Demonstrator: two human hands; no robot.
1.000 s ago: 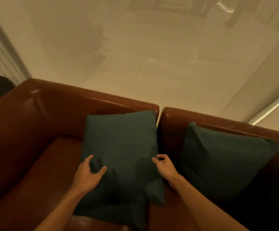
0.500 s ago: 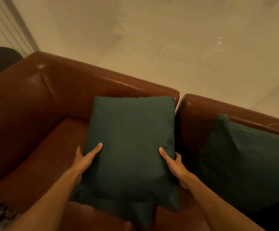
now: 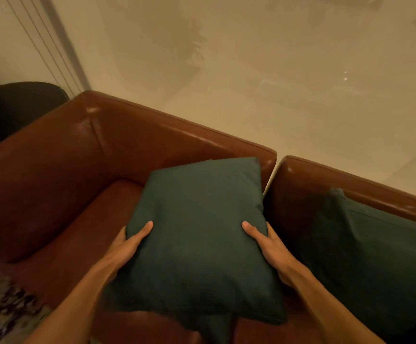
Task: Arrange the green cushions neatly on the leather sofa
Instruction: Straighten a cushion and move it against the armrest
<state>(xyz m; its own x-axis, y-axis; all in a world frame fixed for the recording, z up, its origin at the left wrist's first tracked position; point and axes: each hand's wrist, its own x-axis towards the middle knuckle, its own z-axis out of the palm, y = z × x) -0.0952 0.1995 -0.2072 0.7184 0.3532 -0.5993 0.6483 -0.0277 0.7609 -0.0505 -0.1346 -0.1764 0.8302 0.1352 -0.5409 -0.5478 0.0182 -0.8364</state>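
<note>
**Two hands on left cushion point(image 3: 202, 239); right cushion point(image 3: 365, 256) leaning on sofa point(image 3: 82, 165) back**

Both green cushions are on the brown leather sofa. It reads as two sections, with a thin pale gap between the two backrests.

Left cushion:
- Sits at the right end of the left section, tilted back.
- Top edge is up by the backrest, top-right corner just beside the gap. Cannot tell if it touches the backrest.
- Bottom corner hangs low over the seam between the two seats, near the sofa's front edge.
- Front face is mostly smooth.

Left hand point(image 3: 127, 244):
- Gripping the left cushion's left edge, about halfway up.
- Thumb lies flat on the front face. Fingers wrap behind the edge, hidden.

Right hand point(image 3: 267, 242):
- Gripping the left cushion's right edge at about the same height.
- Thumb is on the front face, pointing inward. Fingers go behind the edge, mostly hidden.

Both forearms are bare and come in from the bottom of the view.

Right cushion:
- On the right section, leaning on the backrest.
- Top-left corner pokes up near the backrest's top edge.
- Its right side runs out of frame.
- Apart from the left cushion, with a dark strip of sofa back showing between them.

Rest:
- Pale glossy floor point(image 3: 288, 83) beyond the sofa back, with faint reflections.
- Dark object point(image 3: 15, 108) past the sofa's back-left corner, rounded top, too dim to identify.
- Patterned fabric point(image 3: 3, 309) at the front-left corner of the seat, blurred.
</note>
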